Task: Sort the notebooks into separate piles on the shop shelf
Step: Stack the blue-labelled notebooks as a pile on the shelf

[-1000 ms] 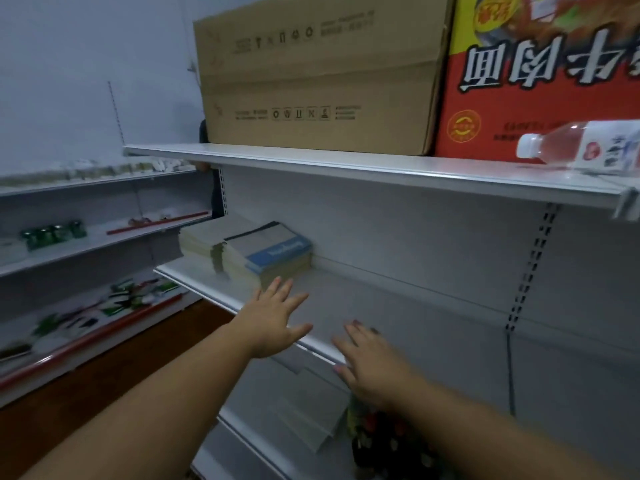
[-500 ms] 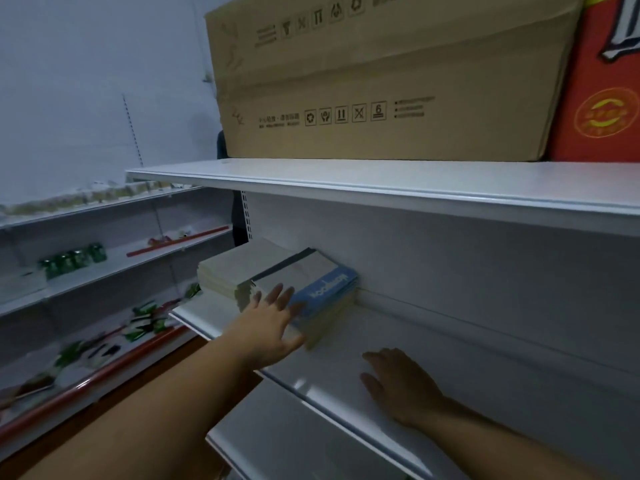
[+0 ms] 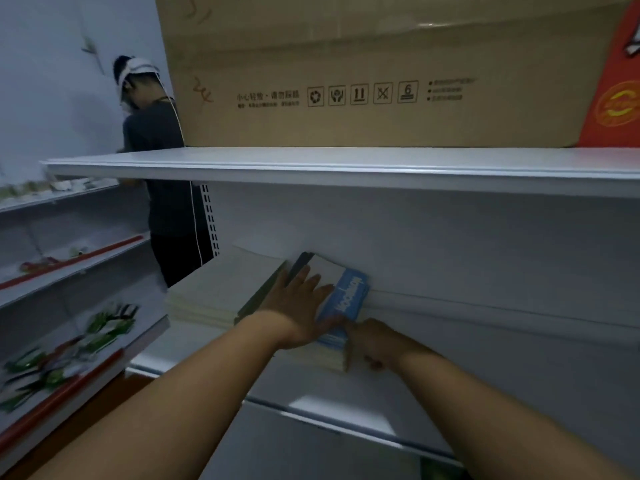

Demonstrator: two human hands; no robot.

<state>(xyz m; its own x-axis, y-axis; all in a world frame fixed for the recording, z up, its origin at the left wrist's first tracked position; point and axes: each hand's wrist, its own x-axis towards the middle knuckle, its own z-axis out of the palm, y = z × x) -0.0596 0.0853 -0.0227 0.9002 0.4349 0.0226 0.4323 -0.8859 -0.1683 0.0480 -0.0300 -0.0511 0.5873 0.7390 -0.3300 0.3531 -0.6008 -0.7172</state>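
Two notebook piles are seen on the middle shelf (image 3: 398, 407), pushed against the back panel. The right pile, the blue-banded notebook stack (image 3: 341, 296), lies skewed, touching the plain pale notebook stack (image 3: 214, 289) on its left. Number of notebooks per pile cannot be counted; edges are too blurred.

The left hand (image 3: 298, 306) is laid flat on top of the blue-banded stack, fingers straight and spread, nothing pinched. The right hand (image 3: 372, 341) is set against the stack's near right corner, fingers curled round the edge as if gripping it; how far the fingers go under is hidden.

Handling, judged: thin soft-cover notebooks, light singly, a full stack moderately heavy and floppy. Covers look smooth, so upper copies are likely to slide if the stack is tilted. Best taken at the two short sides or with one hand under and one on top; a few copies at a time would be safer. Not fragile, though corners can be bent.

Outward: one brown cardboard carton (image 3: 381, 81) and one red carton (image 3: 620, 98), only partly in frame, stand on the upper shelf (image 3: 311, 164). One other person (image 3: 156, 140) stands at left by a side shelving unit (image 3: 69, 268) with green packets (image 3: 104, 323), count unclear.
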